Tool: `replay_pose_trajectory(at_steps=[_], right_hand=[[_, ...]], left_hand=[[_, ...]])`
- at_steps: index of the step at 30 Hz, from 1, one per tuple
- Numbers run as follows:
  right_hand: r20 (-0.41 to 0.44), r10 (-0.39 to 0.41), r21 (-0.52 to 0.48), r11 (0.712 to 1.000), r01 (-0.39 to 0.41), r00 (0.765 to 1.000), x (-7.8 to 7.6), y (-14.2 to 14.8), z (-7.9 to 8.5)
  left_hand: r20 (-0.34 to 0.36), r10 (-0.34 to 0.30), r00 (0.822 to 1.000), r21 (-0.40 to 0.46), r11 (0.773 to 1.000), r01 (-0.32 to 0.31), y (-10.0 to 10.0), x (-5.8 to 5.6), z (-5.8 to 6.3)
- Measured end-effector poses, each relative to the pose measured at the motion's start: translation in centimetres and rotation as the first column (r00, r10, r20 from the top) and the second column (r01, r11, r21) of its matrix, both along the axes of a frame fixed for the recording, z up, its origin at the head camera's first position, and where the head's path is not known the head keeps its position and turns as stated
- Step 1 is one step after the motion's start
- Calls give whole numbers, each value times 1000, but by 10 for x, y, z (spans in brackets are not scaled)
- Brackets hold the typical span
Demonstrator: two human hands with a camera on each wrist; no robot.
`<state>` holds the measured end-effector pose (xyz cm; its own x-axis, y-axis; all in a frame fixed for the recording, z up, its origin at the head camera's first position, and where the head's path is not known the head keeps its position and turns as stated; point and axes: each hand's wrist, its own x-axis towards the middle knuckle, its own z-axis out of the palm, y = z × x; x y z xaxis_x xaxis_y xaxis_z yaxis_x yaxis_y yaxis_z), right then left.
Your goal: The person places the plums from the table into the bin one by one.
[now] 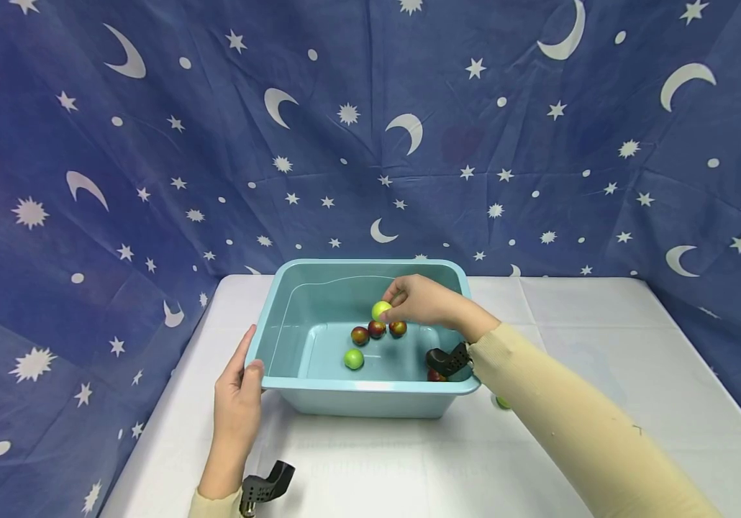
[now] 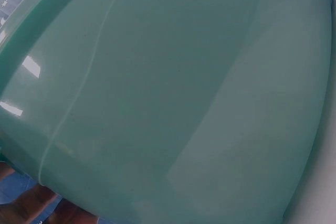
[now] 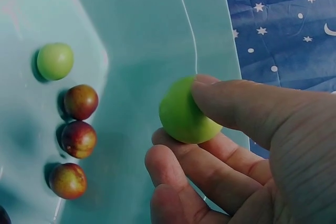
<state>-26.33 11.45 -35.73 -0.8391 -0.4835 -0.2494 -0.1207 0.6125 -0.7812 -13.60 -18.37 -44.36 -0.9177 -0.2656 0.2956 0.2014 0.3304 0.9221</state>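
My right hand [image 1: 424,298] reaches over the light blue plastic basin [image 1: 370,387] and pinches a round green plum [image 3: 184,109] between thumb and fingertips, up off the basin floor. Below it in the head view, three red-and-yellow plums sit in a row, one being the middle plum [image 3: 79,139]. Another green plum [image 1: 354,359] lies nearer the front wall. Partly hidden by the right wrist camera is a further red plum [image 1: 435,375]. My left hand [image 1: 239,403] grips the basin's front left corner; in the left wrist view its fingers [image 2: 31,203] show at the basin's edge.
The basin stands on a white-covered table [image 1: 370,460]. Outside its right front corner, another green fruit [image 1: 503,403] is mostly covered by the right sleeve [image 1: 571,417]. A blue cloth [image 1: 370,144] with moons and stars hangs behind the table.
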Motion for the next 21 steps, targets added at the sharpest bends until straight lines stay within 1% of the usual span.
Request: replay_pose_trajectory(at_steps=[5, 9, 15, 21], right_hand=[[18, 5, -12, 1000, -5, 1000, 0, -1, -1], [22, 1, -3, 1000, -1, 1000, 0, -1, 0], [10, -4, 13, 1000, 4, 1000, 1, 0, 1], [-20, -18, 27, 999, 18, 1000, 3, 6, 5]], left_hand=[[-4, -4, 1000, 1, 1000, 4, 0, 0, 0], [-3, 0, 1000, -9, 1000, 0, 0, 0, 0], [0, 8, 1000, -24, 1000, -8, 0, 1, 1], [5, 8, 1000, -26, 1000, -7, 1, 1, 1]])
